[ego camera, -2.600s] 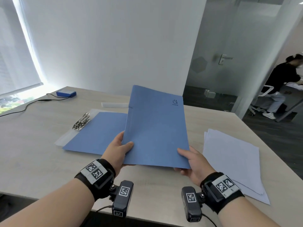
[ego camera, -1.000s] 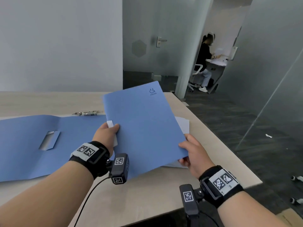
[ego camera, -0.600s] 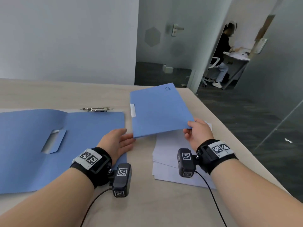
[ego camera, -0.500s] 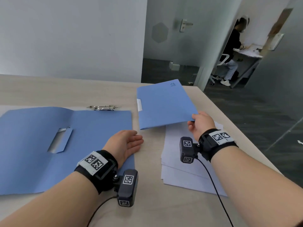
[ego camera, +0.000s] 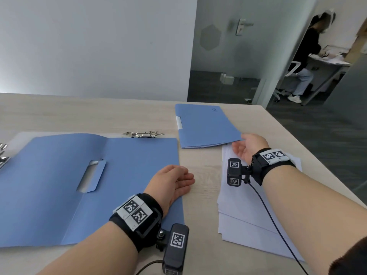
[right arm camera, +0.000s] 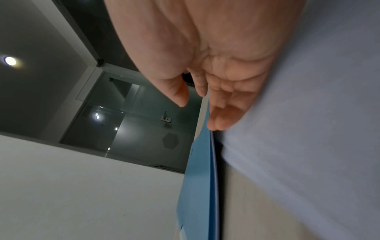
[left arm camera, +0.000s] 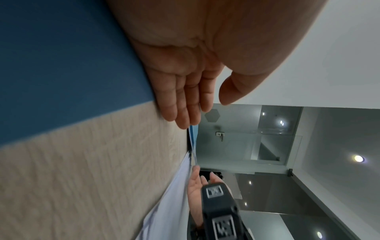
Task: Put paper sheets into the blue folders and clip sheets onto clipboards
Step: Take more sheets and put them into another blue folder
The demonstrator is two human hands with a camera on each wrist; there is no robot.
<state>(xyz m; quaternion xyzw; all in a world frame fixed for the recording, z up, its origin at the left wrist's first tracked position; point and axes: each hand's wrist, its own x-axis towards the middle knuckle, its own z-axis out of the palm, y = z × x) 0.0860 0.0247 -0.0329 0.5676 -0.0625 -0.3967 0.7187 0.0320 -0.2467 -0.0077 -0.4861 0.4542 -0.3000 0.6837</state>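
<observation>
Table [ego camera: 206, 173]: pale wood-grain, matt.
Open folder [ego camera: 49, 187]: matt blue card.
Closed folder [ego camera: 204, 128]: matt blue card.
Sheet stack [ego camera: 248, 213]: smooth white paper.
Clipboard clip [ego camera: 144, 133]: shiny metal.

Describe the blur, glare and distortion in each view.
Head view: sharp on the closed folder and paper stack, wide-angle bend at the edges, window glow at far left. Left wrist view: rotated, table smeared by motion. Right wrist view: ceiling light flares, paper blurred.

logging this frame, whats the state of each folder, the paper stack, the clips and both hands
closed blue folder: shut, flat on table
open blue folder: spread open
paper stack: loose, unfiled
clipboard clip: holds no sheet
left hand: open, resting on open folder's edge
right hand: open, at closed folder's corner
</observation>
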